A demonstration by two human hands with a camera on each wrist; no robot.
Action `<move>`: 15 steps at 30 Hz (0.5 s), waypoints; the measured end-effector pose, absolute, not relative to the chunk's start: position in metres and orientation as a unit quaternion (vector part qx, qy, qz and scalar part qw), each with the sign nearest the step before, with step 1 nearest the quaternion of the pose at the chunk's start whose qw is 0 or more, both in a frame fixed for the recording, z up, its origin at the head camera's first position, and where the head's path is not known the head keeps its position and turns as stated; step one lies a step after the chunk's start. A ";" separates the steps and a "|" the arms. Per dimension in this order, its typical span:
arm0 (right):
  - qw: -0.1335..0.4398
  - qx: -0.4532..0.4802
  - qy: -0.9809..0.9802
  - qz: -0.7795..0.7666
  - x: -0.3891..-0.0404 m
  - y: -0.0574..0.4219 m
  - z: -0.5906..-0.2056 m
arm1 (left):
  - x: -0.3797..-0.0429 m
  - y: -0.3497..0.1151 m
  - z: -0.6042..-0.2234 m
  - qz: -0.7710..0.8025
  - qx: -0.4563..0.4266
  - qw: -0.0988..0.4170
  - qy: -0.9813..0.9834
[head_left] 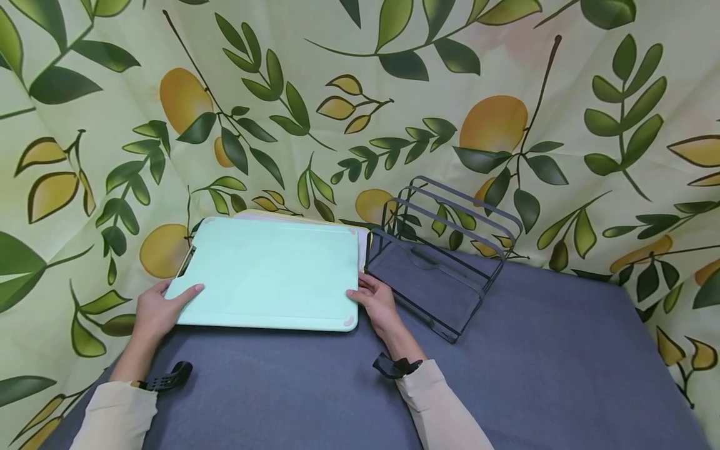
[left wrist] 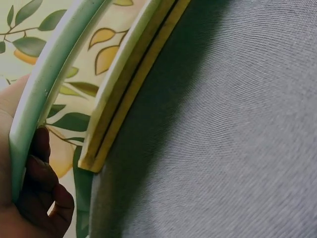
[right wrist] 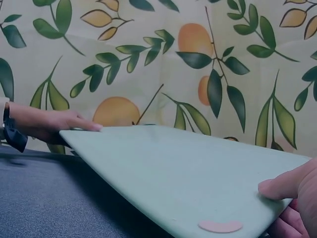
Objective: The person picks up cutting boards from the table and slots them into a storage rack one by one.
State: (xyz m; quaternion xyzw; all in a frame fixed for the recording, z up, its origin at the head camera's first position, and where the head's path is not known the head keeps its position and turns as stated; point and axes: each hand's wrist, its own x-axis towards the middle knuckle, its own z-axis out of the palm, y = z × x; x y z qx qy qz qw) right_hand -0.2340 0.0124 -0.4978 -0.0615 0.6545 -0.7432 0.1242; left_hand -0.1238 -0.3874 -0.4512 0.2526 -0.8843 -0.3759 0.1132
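A mint-green cutting board point(head_left: 270, 275) with pink corner pads is held level in both hands, raised off the cloth. My left hand point(head_left: 157, 306) grips its left edge, thumb on top and fingers curled underneath. At the right edge my right hand point(head_left: 378, 303) pinches it the same way, near a pink pad point(right wrist: 220, 226). Below the board, a stack of boards with yellowish edges point(left wrist: 116, 109) lies on the cloth; the mint board hides most of it. A black wire rack point(head_left: 439, 269) stands just right of my right hand.
Grey-blue cloth point(head_left: 540, 362) covers the table. Behind it hangs a curtain point(head_left: 349, 87) printed with leaves and orange fruit. The rack has several upright wire dividers point(head_left: 467, 206) toward its back.
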 end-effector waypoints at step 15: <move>0.127 -0.045 0.649 -0.749 -0.227 0.013 -0.494 | -0.118 -0.388 -0.444 -0.367 0.242 0.126 -0.889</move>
